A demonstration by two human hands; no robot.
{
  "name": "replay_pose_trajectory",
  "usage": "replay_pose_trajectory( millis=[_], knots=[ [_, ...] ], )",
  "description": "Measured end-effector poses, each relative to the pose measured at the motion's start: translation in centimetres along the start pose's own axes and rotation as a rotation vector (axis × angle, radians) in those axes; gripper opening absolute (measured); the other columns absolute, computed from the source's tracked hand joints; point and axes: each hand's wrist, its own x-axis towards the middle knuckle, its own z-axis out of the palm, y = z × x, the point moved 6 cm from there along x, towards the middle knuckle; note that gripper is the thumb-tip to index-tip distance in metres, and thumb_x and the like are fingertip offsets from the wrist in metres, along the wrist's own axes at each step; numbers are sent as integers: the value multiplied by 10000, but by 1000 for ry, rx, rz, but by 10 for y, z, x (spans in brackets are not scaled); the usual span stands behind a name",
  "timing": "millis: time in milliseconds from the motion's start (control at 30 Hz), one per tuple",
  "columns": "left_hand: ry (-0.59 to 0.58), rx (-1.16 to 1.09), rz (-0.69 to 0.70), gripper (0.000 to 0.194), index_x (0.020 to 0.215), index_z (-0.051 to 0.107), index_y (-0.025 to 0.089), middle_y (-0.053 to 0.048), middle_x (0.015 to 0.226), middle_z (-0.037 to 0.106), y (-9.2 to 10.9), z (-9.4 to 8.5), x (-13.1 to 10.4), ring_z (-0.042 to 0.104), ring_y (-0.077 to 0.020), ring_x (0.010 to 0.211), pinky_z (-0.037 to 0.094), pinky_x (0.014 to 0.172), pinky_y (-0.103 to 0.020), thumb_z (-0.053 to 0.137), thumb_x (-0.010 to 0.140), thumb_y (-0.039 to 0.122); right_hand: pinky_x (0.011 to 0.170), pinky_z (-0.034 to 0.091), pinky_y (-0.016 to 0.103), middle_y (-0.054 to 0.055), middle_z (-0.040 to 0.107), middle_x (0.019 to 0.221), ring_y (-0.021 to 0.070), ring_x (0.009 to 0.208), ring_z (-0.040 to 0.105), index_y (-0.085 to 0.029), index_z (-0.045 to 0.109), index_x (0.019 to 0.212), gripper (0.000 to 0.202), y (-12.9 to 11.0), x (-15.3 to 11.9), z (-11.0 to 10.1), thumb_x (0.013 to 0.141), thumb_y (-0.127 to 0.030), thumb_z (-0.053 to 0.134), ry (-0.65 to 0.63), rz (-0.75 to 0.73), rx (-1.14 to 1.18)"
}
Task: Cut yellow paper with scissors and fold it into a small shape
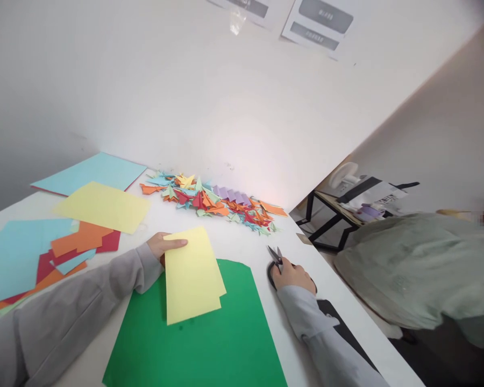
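Pinched at its upper left edge, a folded or doubled piece of yellow paper (191,279) is in my left hand (160,246), the thumb lying across the front. It covers part of the green sheet (229,344) on the table. To the right, my right hand (294,276) is closed over the dark handles of a pair of scissors (277,256). The blades are slightly apart and point away from me; the fingers partly hide the handles.
A heap of folded colored paper shapes (201,199) lies along the wall. Leftward on the white table (242,244) are a yellow sheet (105,207), light blue sheets (92,172) and orange and red scraps (78,239). Beyond the right edge stands a person (423,269) near a black-framed table (326,223).
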Motion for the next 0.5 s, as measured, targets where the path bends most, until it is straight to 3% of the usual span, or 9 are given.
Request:
replay_pose_trajectory(
  millis=[133,200,267,300,367,433,500],
  knots=[
    [-52,-24,53,374,677,665,77,-91,607,682,4,5,-5,638,-198,544,522,553,-292,822,381,242,786,360,426,186,529,1021,329,984,512,-199,560,1119,423,0,-7,-4,791,-376,359,44,60,4],
    [-70,-23,71,390,699,668,79,-89,617,683,4,5,-5,641,-203,549,520,555,-292,824,376,231,788,351,465,203,515,1041,341,979,500,-162,544,1137,446,-4,-12,-12,771,-375,405,170,34,57],
    [-67,-12,85,407,716,670,81,-85,623,684,4,3,-3,643,-206,556,519,557,-294,824,367,224,799,349,487,212,494,1096,342,989,480,-126,544,1129,465,-21,-22,-23,758,-380,425,326,-120,218],
    [-60,-4,91,410,717,671,84,-83,622,684,4,1,-2,642,-205,555,519,552,-295,824,364,225,800,365,458,202,519,1068,321,985,485,-118,587,1058,438,-36,-30,-26,761,-392,418,331,-265,375],
    [-47,22,103,409,714,671,89,-80,617,684,3,-2,0,637,-200,538,514,531,-293,823,364,236,755,415,363,144,588,937,259,918,527,-142,640,896,429,-73,-48,-26,754,-475,410,142,-551,808],
    [-40,65,114,414,717,673,93,-77,606,682,3,-6,2,631,-193,521,506,519,-287,821,362,246,626,433,310,88,616,800,211,754,556,-166,639,773,474,-103,-60,-20,732,-574,402,-110,-548,1174],
    [-48,116,137,436,729,679,94,-72,601,680,6,-8,3,631,-193,528,502,539,-287,822,344,239,467,369,262,23,556,550,144,500,485,-162,580,609,461,-131,-68,-10,642,-616,506,-368,-464,1338]
  ],
)
